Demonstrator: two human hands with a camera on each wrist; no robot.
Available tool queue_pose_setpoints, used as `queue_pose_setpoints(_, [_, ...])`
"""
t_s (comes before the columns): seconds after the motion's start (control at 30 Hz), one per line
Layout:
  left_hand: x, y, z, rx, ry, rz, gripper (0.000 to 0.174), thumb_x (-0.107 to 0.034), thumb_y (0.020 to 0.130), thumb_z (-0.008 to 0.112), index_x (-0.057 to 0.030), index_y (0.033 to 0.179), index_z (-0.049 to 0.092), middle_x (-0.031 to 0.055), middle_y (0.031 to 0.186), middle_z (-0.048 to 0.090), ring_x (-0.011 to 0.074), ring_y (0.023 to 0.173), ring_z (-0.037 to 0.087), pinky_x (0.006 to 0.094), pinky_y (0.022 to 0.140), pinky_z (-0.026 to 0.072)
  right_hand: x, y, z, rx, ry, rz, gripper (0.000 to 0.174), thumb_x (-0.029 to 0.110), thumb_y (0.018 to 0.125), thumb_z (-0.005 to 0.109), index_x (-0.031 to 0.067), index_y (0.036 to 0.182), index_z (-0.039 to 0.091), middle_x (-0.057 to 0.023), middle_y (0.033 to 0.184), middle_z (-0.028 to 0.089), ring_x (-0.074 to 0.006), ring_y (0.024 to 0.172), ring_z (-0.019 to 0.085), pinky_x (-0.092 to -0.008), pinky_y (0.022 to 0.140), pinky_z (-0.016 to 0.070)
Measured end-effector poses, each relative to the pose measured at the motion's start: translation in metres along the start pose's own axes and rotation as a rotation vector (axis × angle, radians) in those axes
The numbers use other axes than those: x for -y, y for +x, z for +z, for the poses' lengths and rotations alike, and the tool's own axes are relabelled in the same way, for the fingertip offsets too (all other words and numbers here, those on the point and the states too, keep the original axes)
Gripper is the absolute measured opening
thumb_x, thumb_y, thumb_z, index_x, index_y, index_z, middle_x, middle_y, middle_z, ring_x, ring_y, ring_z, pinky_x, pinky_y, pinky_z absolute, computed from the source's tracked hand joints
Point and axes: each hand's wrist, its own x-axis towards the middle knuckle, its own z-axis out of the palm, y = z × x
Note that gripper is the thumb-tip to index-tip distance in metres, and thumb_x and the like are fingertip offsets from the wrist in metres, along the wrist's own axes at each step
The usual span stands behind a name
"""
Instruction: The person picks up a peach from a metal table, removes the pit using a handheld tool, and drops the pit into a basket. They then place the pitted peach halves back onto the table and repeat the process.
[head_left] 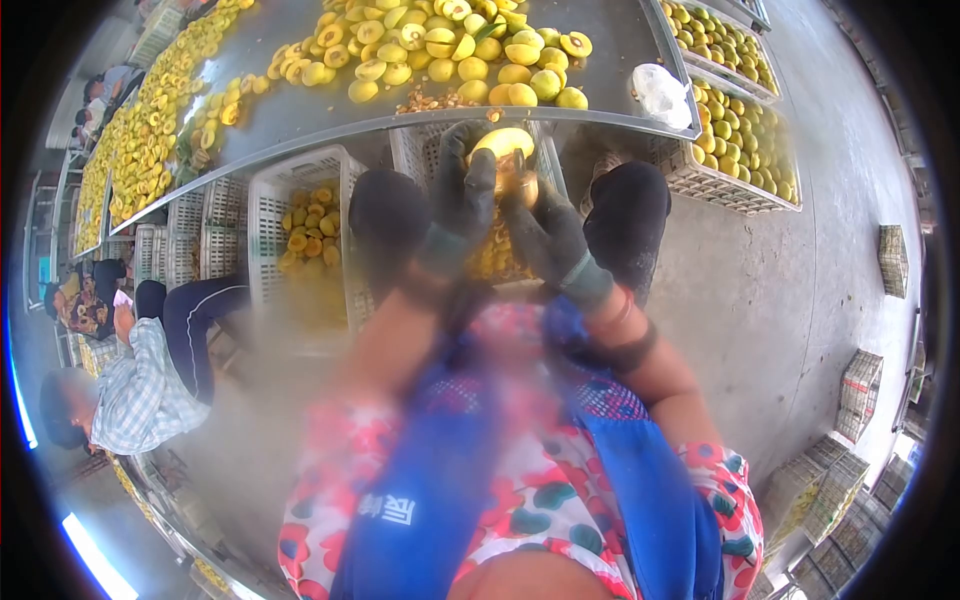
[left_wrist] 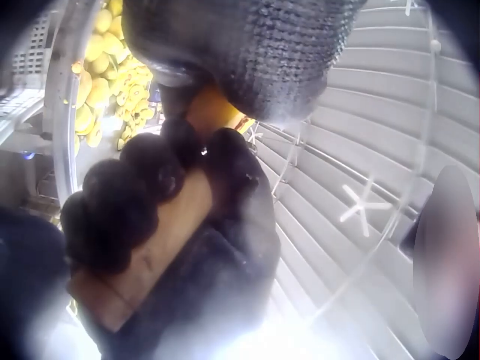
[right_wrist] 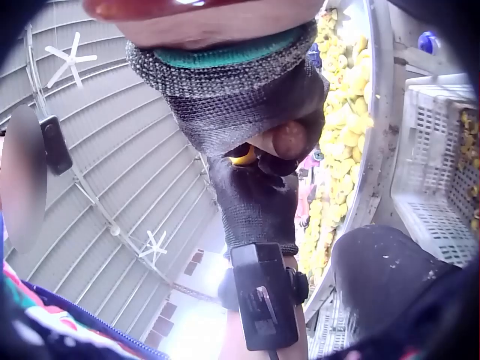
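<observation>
Both hands wear dark gloves and meet just below the metal table's near edge, between the person's knees. A yellow peach (head_left: 503, 142) is in the left hand (head_left: 460, 195), its fingers curled round it. The right hand (head_left: 550, 230) grips a tool by its wooden handle (left_wrist: 161, 244), with the fingers wrapped over it in the left wrist view. The handle's rounded end (right_wrist: 289, 140) sticks out of the fist in the right wrist view. The tool's working end is hidden at the fruit. Beneath the hands, cut yellow fruit (head_left: 495, 255) lies in a crate.
Halved and whole peaches (head_left: 440, 45) are heaped on the metal table (head_left: 610, 60), beside loose pits (head_left: 440, 98) and a white plastic bag (head_left: 660, 95). A crate of fruit (head_left: 262, 215) stands left, another (head_left: 725, 185) right. A person in a checked shirt (head_left: 150, 385) sits at left.
</observation>
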Motion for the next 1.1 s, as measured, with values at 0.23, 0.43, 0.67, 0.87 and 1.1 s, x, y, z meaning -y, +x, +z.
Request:
queue_pose_setpoints(0.23, [0.014,0.0,0.001,-0.021,-0.016,-0.007,0.045,-0.037,0.092,0.048,0.0016,0.115,0.048,0.0134,0.104,0.058,0.0201,0.092,0.057,0.0333,0.082,0.0472,0.01,0.001,-0.006,0.238,0.115,0.166,0.02,0.014,0.09,0.054,-0.0013,0.103,0.055,-0.0042,0.078,0.059,-0.0071,0.07,0.055,-0.0242,0.061,0.0456])
queue_pose_setpoints(0.43, [-0.007,0.006,-0.002,0.134,-0.149,-0.087,0.044,-0.038,0.092,0.049,0.0015,0.113,0.05,0.0115,0.099,0.061,0.0182,0.09,0.058,0.0321,0.081,0.0479,0.017,0.004,-0.02,0.479,0.627,0.521,0.015,0.017,0.09,0.055,0.0021,0.093,0.056,-0.0018,0.064,0.052,-0.0084,0.047,0.049,-0.0226,0.041,0.0394])
queue_pose_setpoints(0.67, [-0.033,0.011,0.003,0.146,-0.214,-0.114,0.044,-0.042,0.094,0.044,-0.0011,0.109,0.053,0.0089,0.093,0.06,0.0168,0.087,0.058,0.0282,0.077,0.0493,0.024,0.002,-0.021,0.505,0.676,0.525,0.011,0.015,0.089,0.055,0.0039,0.09,0.055,-0.0019,0.061,0.053,-0.0087,0.044,0.049,-0.0212,0.038,0.0366])
queue_pose_setpoints(0.87, [-0.004,0.011,-0.025,-0.001,0.135,-0.337,0.035,-0.018,0.094,0.049,0.001,0.123,0.044,0.0153,0.105,0.059,0.0303,0.09,0.061,0.036,0.077,0.0531,0.017,-0.002,-0.012,0.588,0.528,0.46,0.013,0.016,0.091,0.055,0.0034,0.094,0.054,-0.001,0.063,0.052,-0.0081,0.045,0.047,-0.0211,0.039,0.0368])
queue_pose_setpoints(1.1, [-0.028,0.018,-0.031,-0.019,0.599,0.256,0.037,-0.016,0.093,0.051,0.0061,0.122,0.044,0.017,0.103,0.061,0.0272,0.087,0.06,0.0351,0.08,0.0494,0.0,0.007,-0.004,0.217,-0.036,0.087,0.019,0.018,0.087,0.061,0.0027,0.096,0.053,-0.0069,0.064,0.054,-0.017,0.049,0.053,-0.0332,0.047,0.0426])
